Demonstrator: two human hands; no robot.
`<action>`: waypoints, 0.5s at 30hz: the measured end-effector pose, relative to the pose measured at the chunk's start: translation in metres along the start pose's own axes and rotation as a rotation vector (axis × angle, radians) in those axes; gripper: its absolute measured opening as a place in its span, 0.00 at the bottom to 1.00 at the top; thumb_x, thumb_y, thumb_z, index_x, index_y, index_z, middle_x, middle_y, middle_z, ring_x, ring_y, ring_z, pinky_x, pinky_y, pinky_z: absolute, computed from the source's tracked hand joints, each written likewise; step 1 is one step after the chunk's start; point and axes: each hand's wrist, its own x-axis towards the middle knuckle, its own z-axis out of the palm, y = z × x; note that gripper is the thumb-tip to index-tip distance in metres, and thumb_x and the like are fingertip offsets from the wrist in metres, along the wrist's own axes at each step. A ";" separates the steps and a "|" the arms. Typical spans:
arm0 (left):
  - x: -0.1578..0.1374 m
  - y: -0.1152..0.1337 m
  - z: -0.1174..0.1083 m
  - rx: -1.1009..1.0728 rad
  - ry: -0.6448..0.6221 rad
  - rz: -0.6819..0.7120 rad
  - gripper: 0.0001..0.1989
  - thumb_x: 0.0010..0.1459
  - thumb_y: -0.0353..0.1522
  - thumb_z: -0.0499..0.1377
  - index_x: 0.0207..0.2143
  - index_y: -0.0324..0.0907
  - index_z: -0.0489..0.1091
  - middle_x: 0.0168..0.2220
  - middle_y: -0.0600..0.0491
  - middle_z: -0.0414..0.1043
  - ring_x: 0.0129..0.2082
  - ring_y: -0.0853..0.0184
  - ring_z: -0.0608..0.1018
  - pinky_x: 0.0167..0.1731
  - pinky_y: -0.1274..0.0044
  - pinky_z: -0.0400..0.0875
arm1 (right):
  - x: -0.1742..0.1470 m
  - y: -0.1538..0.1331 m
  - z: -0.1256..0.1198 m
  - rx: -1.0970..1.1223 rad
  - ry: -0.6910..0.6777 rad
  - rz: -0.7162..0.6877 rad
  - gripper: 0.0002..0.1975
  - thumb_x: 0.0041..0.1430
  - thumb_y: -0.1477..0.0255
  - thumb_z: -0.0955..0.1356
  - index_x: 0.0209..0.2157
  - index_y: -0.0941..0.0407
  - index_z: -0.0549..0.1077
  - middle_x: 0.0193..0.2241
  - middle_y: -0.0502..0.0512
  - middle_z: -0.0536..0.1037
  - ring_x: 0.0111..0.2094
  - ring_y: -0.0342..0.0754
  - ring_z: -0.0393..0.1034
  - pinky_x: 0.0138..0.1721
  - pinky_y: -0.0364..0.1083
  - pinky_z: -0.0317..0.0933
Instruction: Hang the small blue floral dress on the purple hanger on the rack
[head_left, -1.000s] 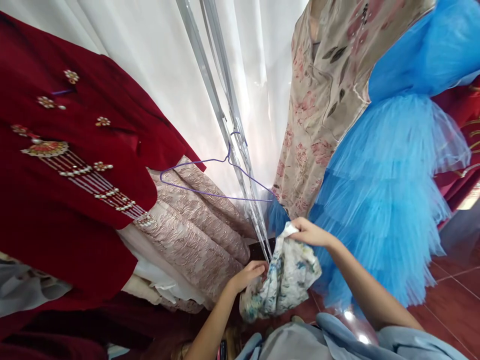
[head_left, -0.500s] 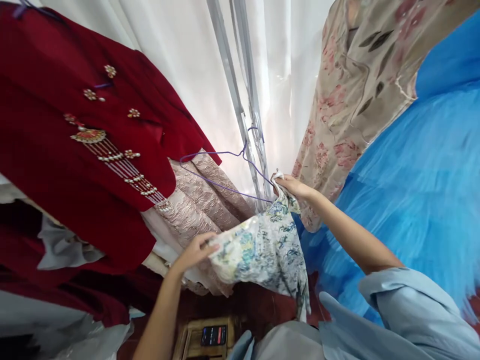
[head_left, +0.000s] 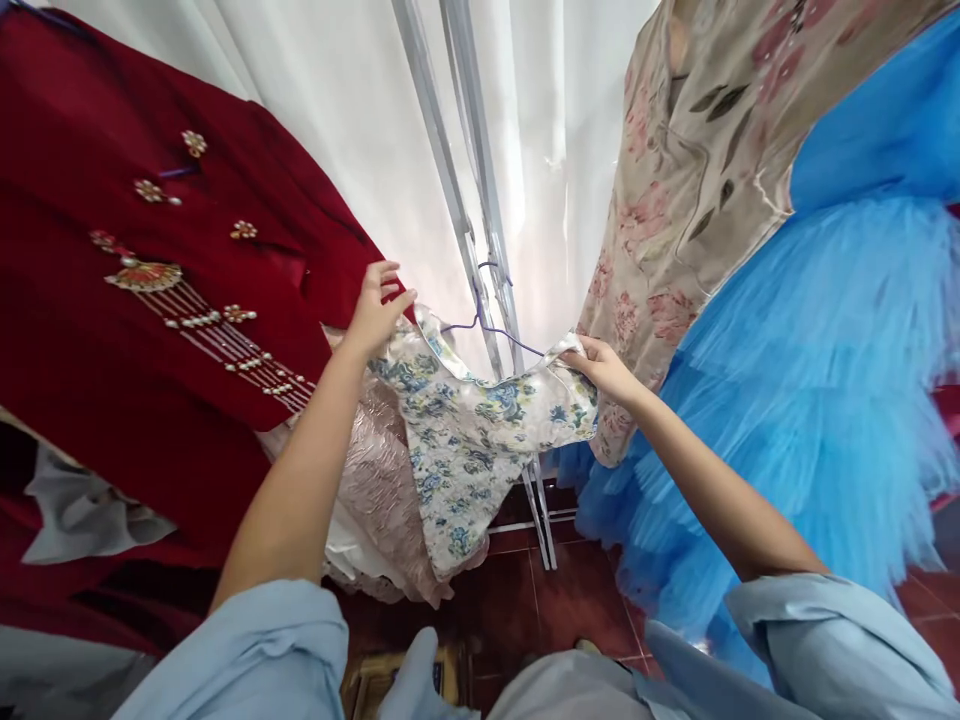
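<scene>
A white blouse with blue and yellow flowers (head_left: 480,430) hangs in front of me on a purple wire hanger (head_left: 478,316). The hanger's hook and part of its arms show above the neckline; its ends are hidden by cloth. My right hand (head_left: 606,368) pinches the blouse at its right shoulder, by the neckline. At the opposite shoulder is my left hand (head_left: 375,312), its thumb and fingers apart, close against the fabric. Whether the left palm touches the cloth is hidden.
A dark red jacket (head_left: 150,400) with beaded ornaments hangs at left, above a pale pink brocade skirt (head_left: 375,460). At right hang a beige floral dress (head_left: 637,230) and a blue tulle dress (head_left: 840,380). Metal poles (head_left: 450,150) stand before a white curtain (head_left: 330,120). Below lies a wooden stool (head_left: 367,675).
My left hand has moved up from the blouse's lower side to its left shoulder. The blouse now spreads across the hanger, covering its left arm. My right hand stays at the right shoulder.
</scene>
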 end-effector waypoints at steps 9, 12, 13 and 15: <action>-0.094 0.013 0.014 0.201 -0.230 -0.012 0.19 0.63 0.45 0.55 0.30 0.38 0.71 0.26 0.55 0.68 0.30 0.67 0.70 0.34 0.77 0.63 | 0.022 -0.003 0.001 -0.384 0.503 -0.049 0.15 0.58 0.58 0.68 0.29 0.57 0.70 0.26 0.49 0.70 0.31 0.46 0.63 0.37 0.46 0.59; -0.107 -0.007 0.016 0.142 -0.109 -0.065 0.18 0.64 0.43 0.55 0.35 0.37 0.74 0.30 0.54 0.73 0.33 0.66 0.72 0.35 0.77 0.64 | 0.040 -0.045 0.011 -0.353 0.516 -0.150 0.13 0.55 0.63 0.71 0.35 0.57 0.71 0.32 0.50 0.72 0.34 0.46 0.65 0.39 0.47 0.63; -0.113 -0.015 0.019 0.125 -0.068 -0.119 0.18 0.64 0.43 0.55 0.36 0.37 0.74 0.31 0.53 0.74 0.34 0.65 0.73 0.36 0.77 0.65 | 0.038 -0.062 0.019 -0.309 0.435 -0.180 0.14 0.56 0.63 0.71 0.39 0.57 0.72 0.35 0.51 0.73 0.35 0.46 0.67 0.40 0.47 0.64; -0.128 -0.030 0.029 0.102 0.039 -0.251 0.18 0.68 0.41 0.52 0.39 0.36 0.74 0.34 0.49 0.75 0.38 0.62 0.74 0.40 0.74 0.68 | 0.017 -0.097 0.042 -0.186 0.151 -0.235 0.19 0.59 0.63 0.70 0.49 0.57 0.71 0.42 0.54 0.74 0.39 0.47 0.70 0.42 0.48 0.68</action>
